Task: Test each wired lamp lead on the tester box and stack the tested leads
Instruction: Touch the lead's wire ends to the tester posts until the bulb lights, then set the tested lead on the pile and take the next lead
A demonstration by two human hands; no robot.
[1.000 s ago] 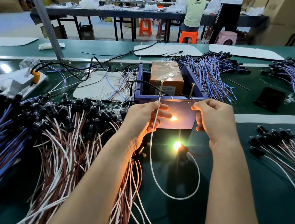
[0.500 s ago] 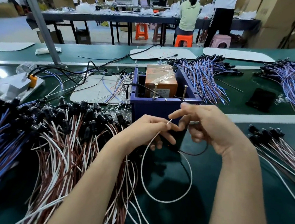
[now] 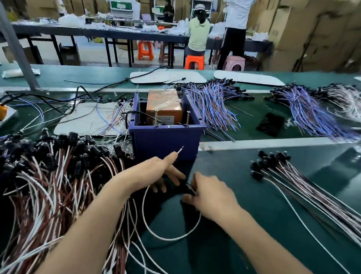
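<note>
Head view: left hand (image 3: 162, 170) pinches lead (image 3: 180, 149), tip pointing up-right.

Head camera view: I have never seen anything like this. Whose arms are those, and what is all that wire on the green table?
No machine here: a person wears the camera on the head, so you look down along their own arms. The left hand pinches the white wire of one lamp lead, bare tip pointing up; the right hand has its grip round that lead's black lamp end. Ahead stands the blue tester box with two upright screws. A big pile of leads lies on the left, a smaller stack on the right, purple leads behind the box, all on the green table.
</note>
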